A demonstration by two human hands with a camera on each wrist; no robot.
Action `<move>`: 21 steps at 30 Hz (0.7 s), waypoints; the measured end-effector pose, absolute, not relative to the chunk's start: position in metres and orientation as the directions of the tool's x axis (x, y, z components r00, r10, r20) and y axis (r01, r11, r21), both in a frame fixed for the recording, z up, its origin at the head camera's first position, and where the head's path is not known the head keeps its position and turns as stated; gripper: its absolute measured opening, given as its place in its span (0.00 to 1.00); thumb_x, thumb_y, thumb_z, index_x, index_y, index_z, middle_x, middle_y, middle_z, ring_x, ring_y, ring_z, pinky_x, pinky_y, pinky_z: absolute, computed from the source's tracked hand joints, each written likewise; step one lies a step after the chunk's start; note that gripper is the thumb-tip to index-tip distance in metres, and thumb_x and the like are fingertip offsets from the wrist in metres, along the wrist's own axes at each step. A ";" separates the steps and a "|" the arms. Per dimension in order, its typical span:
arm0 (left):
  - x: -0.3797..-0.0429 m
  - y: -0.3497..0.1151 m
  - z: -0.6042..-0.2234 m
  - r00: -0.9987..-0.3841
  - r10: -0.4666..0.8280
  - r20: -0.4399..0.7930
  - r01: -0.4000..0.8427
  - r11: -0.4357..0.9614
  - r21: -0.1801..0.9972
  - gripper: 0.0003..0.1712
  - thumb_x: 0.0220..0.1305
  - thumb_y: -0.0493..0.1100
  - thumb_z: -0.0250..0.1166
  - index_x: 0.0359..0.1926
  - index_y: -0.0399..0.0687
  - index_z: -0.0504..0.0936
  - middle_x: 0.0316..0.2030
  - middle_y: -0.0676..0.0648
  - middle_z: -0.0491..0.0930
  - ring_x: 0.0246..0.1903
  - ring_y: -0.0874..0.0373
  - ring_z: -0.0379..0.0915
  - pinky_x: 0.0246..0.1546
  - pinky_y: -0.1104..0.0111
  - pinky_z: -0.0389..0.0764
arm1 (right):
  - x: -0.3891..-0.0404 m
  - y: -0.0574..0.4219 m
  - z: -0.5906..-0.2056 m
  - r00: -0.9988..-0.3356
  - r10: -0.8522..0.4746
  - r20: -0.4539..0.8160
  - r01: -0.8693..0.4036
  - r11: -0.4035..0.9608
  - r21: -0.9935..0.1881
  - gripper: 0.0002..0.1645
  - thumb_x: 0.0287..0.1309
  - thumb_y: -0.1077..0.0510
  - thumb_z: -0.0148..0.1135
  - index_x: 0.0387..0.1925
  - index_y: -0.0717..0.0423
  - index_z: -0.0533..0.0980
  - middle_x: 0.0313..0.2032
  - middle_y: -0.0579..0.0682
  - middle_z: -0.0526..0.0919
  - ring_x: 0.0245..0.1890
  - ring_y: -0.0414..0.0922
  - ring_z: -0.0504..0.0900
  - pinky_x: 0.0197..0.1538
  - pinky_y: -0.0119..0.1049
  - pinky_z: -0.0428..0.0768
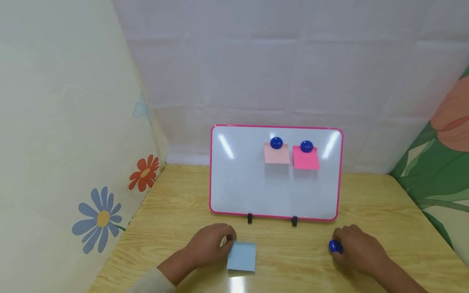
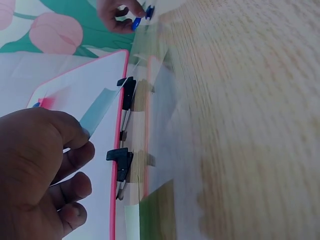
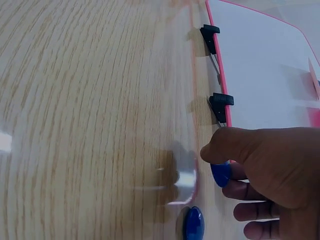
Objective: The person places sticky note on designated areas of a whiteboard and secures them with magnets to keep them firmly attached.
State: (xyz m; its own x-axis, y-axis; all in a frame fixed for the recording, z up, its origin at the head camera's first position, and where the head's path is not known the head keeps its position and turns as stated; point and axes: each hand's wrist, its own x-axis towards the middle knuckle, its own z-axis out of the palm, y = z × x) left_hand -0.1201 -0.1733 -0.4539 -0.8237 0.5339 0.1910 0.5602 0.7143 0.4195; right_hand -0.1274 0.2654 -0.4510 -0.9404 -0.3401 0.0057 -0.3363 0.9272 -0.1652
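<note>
My left hand [image 1: 213, 245] pinches a light blue sticky note [image 1: 242, 257] by its upper left corner, between thumb and forefinger. In the left wrist view the same note [image 2: 98, 111] stands out from the fingertips, in front of the whiteboard. Over at the right, my right hand [image 1: 359, 250] holds a round blue magnet [image 3: 220, 174] between thumb and fingers, close to the tabletop. A second blue magnet [image 3: 194, 223] lies on the table beside that hand in the right wrist view. The head view has it hidden behind the hand.
A pink-framed whiteboard [image 1: 238, 183] stands at the back on black feet [image 1: 294, 221]. On it, blue magnets [image 1: 276, 143] hold a pale pink note [image 1: 277, 156] and a bright pink note [image 1: 306, 160]. Part of a pale green slip [image 2: 132, 222] shows low in the left wrist view.
</note>
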 end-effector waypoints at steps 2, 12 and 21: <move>-0.121 -0.173 -0.454 -0.829 0.517 0.213 0.554 0.712 0.431 0.07 0.66 0.40 0.68 0.37 0.59 0.81 0.33 0.66 0.77 0.35 0.67 0.75 0.37 0.67 0.79 | -0.128 0.265 -0.451 -0.939 -0.341 0.039 -0.343 0.925 -0.165 0.19 0.45 0.49 0.80 0.36 0.46 0.80 0.29 0.39 0.74 0.33 0.40 0.71 0.31 0.38 0.74; -0.131 -0.173 -0.443 -0.868 0.400 0.294 0.495 0.752 0.436 0.05 0.68 0.39 0.70 0.39 0.56 0.83 0.34 0.63 0.78 0.30 0.67 0.68 0.31 0.70 0.73 | -0.133 0.261 -0.442 -0.934 -0.328 0.143 -0.348 0.925 -0.152 0.24 0.46 0.48 0.82 0.43 0.51 0.82 0.39 0.45 0.83 0.40 0.46 0.78 0.34 0.41 0.79; -0.140 -0.171 -0.434 -0.892 0.301 0.337 0.436 0.770 0.467 0.06 0.67 0.39 0.71 0.40 0.55 0.83 0.36 0.61 0.79 0.33 0.66 0.70 0.34 0.69 0.76 | -0.138 0.256 -0.431 -0.896 -0.341 0.284 -0.388 0.913 -0.129 0.26 0.49 0.48 0.80 0.47 0.55 0.83 0.43 0.51 0.85 0.47 0.52 0.80 0.39 0.47 0.84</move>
State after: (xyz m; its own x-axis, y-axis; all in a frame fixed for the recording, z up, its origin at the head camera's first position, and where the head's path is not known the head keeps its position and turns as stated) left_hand -0.1404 -0.1707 -0.4337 -0.8923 0.3006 0.3367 0.4355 0.7696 0.4669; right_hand -0.1377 0.2559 -0.4310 -0.8961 -0.3411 0.2839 -0.3882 0.9125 -0.1288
